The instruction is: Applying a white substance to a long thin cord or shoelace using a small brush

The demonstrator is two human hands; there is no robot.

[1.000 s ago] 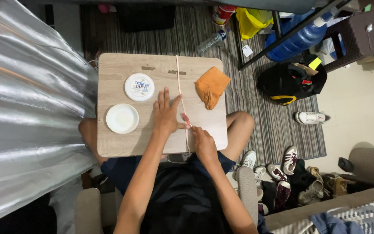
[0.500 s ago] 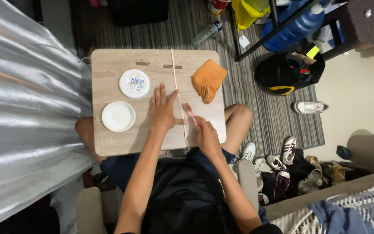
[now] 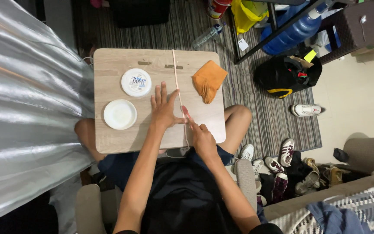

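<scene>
A long thin pale strip (image 3: 175,73) lies along the small wooden table (image 3: 113,138), from its far edge to the near edge. My left hand (image 3: 164,110) lies flat on the table with fingers spread and its thumb against the strip. My right hand (image 3: 203,138) holds a small reddish tool (image 3: 186,112), whose tip touches the strip just right of my left thumb. An orange cloth (image 3: 208,80) lies crumpled to the right of the strip.
A round white printed lid (image 3: 136,82) and an open white round tub (image 3: 120,114) sit on the table's left half. A silvery curtain (image 3: 27,108) hangs on the left. A black bag (image 3: 286,73), blue water jugs (image 3: 295,30), a plastic bottle and several shoes (image 3: 282,160) lie on the striped rug.
The view has shifted slightly. Both hands stay on the strip in nearly the same places.
</scene>
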